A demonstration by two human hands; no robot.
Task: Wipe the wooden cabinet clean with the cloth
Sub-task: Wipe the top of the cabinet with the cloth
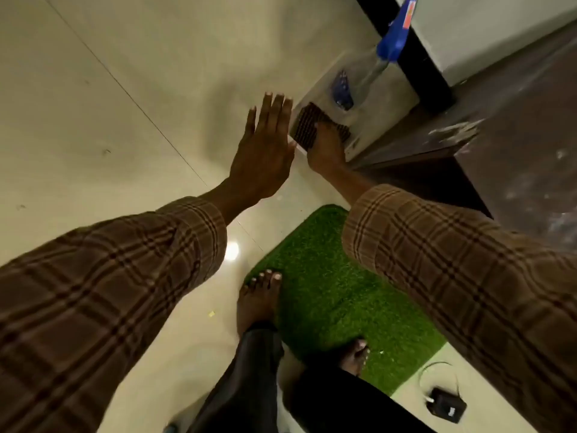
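A dark brown waffle-textured cloth lies on a white ledge beside the dark wooden cabinet. The cabinet top carries white dusty streaks. My right hand is on the cloth, its fingers bent down over the near part and gripping it. My left hand hovers just left of the ledge's corner with straight, spread fingers, holding nothing.
A clear spray bottle with a blue trigger stands on the ledge behind the cloth. My bare feet stand at the edge of a green grass-like mat on the pale tiled floor. A small black device with a cable lies at lower right.
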